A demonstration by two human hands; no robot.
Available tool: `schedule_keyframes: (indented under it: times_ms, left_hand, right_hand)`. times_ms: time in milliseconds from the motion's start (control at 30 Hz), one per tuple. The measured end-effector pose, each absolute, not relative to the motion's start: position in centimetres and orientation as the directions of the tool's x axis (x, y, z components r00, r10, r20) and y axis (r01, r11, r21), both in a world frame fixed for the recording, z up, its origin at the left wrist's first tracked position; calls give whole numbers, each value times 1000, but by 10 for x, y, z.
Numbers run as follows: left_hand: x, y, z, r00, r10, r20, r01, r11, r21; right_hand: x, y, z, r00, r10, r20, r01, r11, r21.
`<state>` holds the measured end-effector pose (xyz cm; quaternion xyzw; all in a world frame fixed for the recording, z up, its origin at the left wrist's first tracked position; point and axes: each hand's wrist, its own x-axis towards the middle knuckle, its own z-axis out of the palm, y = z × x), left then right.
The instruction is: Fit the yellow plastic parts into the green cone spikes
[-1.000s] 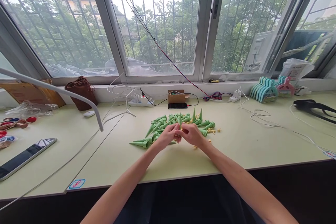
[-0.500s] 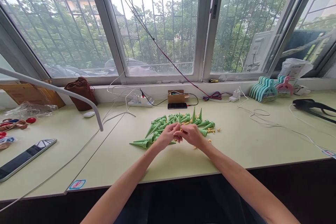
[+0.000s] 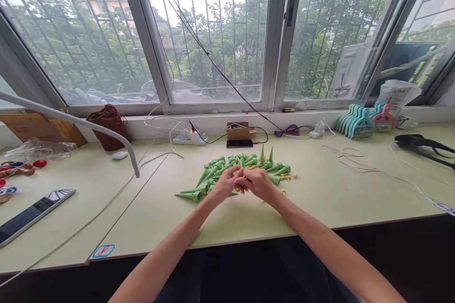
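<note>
Left grip (image 3: 227,183) looks pinched on a green plastic spike (image 3: 243,160), tip poking up just beyond it; right grip (image 3: 259,183)'s equally close, touching the left, can't tell what it's clamping.

Head-worn, behind and above the near edge of the bench (image 3: 341,194), facing forward and down across it. Near to the bench's front, well apart from its back; wide enough to take in the window (image 3: 231,38) beyond the bench.
</note>
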<state>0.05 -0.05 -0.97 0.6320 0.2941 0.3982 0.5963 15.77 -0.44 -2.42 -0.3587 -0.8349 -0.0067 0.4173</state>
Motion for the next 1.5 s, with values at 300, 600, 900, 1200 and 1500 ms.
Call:
schedule_keyframes:
  times_ms: [300,600,900,1200,1500]
  left_hand:
    - [3,-4,-3,501,853,144,-90,-114,989]
    - [4,-2,0,397,896,198,-29,-204,979]
    - [2,2,-4,158,898,410,241,-438,866]
    - [1,0,-2,72,850,523,366,-510,779]
    - [1,-5,3,94,844,528,373,-521,768]
  right_hand:
    - [158,-2,-27,-358,628,691,580,729,-363]
    - [162,5,-26,-214,706,675,596,642,-483]
    - [167,12,-25,-155,760,632,516,607,-604]
    - [170,11,-20,-109,779,617,546,566,-618]
    - [174,17,-22,-79,806,586,528,533,-661]
